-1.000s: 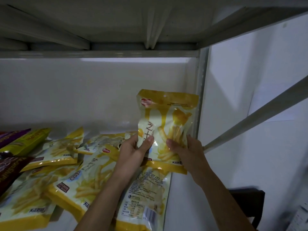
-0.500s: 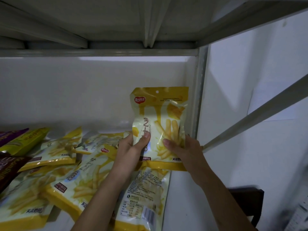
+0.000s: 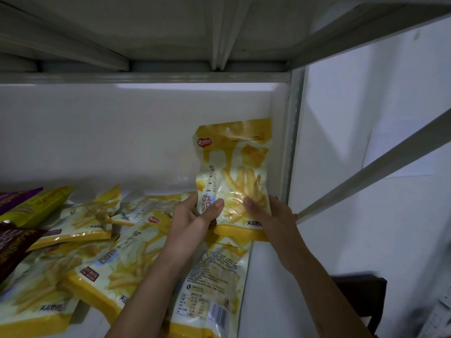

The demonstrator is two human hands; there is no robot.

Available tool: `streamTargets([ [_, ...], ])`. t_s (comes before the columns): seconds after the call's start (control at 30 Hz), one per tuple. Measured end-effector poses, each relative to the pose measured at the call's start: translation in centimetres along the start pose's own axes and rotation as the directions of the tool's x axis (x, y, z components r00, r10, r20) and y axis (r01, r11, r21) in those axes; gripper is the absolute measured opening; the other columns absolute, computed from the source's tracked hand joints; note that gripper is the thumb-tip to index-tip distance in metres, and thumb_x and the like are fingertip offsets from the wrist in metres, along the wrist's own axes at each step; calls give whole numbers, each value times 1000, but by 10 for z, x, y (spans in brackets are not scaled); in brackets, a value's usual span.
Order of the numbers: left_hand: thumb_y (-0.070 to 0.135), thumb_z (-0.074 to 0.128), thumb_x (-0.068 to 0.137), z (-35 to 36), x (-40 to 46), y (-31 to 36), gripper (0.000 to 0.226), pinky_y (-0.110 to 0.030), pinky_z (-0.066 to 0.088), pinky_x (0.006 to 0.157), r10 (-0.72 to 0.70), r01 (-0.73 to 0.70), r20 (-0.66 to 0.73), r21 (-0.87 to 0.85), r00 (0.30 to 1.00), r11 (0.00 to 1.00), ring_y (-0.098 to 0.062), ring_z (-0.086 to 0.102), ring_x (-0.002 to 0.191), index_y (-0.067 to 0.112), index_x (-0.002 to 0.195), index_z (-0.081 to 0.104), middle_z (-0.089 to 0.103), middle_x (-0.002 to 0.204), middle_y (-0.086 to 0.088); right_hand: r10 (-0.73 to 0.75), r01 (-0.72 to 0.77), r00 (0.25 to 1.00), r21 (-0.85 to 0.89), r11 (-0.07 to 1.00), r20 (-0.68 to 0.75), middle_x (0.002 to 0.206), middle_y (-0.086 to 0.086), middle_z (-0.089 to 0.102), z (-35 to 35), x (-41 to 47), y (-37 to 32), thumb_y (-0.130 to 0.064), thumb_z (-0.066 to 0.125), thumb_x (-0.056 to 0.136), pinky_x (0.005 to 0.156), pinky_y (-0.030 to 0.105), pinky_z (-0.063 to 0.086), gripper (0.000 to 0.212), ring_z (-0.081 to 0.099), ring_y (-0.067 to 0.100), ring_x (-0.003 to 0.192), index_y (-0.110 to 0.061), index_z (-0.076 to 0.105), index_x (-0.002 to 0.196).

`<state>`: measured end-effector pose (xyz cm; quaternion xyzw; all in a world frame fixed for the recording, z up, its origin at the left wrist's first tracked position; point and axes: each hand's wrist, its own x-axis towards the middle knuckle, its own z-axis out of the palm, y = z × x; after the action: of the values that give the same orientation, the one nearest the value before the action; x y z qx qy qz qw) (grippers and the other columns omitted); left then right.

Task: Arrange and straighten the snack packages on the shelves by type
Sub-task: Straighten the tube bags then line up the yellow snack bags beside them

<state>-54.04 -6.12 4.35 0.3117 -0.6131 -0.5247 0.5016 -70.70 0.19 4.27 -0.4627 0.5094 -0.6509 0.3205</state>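
1. Running across the view, a white metal shelf [image 3: 266, 276] carries the snack packages, with a white back panel behind it and the grey underside of the next shelf overhead.
2. At the shelf's right edge stands a grey upright post [image 3: 294, 147]; beyond it are a white wall and a slanted grey brace [image 3: 380, 164].
3. A dark piece of furniture [image 3: 366, 298] shows low past the right edge, too dim to name.
4. Yellow fries packages [image 3: 114, 264] lie flat and overlapping over the middle and left of the shelf, tilted at different angles.
5. One of them lies back side up near the front, its label and barcode showing [image 3: 212, 286].
6. At the left edge sit a yellow-green packet [image 3: 36, 206] and dark maroon packets [image 3: 12, 245], partly cut off.
7. An upright fries package [image 3: 234, 172] stands in the back right corner, just beside the post, its front facing out and its bottom edge over the flat packages.
8. Left hand [image 3: 192, 218]: it grips the upright package's lower left edge, thumb curled onto the front, fingers hidden behind.
9. Right hand [image 3: 271, 215]: it grips the lower right edge likewise, thumb on the front, fingers behind the pack.
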Motion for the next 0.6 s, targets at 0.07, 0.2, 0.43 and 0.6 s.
streamTargets([
  [0.07,24,74,95,1,-1,-1,16,-19,56,68,11,-11,-5,11,1000,1000,-11,72,79,14,108,75,77,85,3,10,-11,1000,-72,997,-16,95,1,81,-2,3,6,-45,77,84,82,39,64,30,79,18,89,-20,78,100],
  [0.2,21,79,90,-2,2,2,26,-31,61,82,-50,53,46,-62,998,997,-24,76,97,13,115,75,80,104,-9,-11,2,998,-142,990,-61,87,11,77,-5,8,14,-30,69,100,80,43,60,25,75,29,84,-7,75,95],
  [0.43,18,78,89,-1,0,-1,22,-38,62,83,-95,101,57,-106,994,989,-32,77,94,1,103,76,80,98,-13,21,-20,999,17,1000,-46,88,-3,78,-3,8,12,-22,67,101,74,29,60,19,75,17,84,-4,73,101],
  [0.6,28,73,95,-1,0,-3,32,-35,57,74,-67,68,48,-26,997,997,-24,73,78,-4,95,73,76,83,-11,-59,58,998,-69,996,-6,80,-24,77,-4,4,10,-20,81,89,62,9,52,14,72,-7,78,-27,72,97],
])
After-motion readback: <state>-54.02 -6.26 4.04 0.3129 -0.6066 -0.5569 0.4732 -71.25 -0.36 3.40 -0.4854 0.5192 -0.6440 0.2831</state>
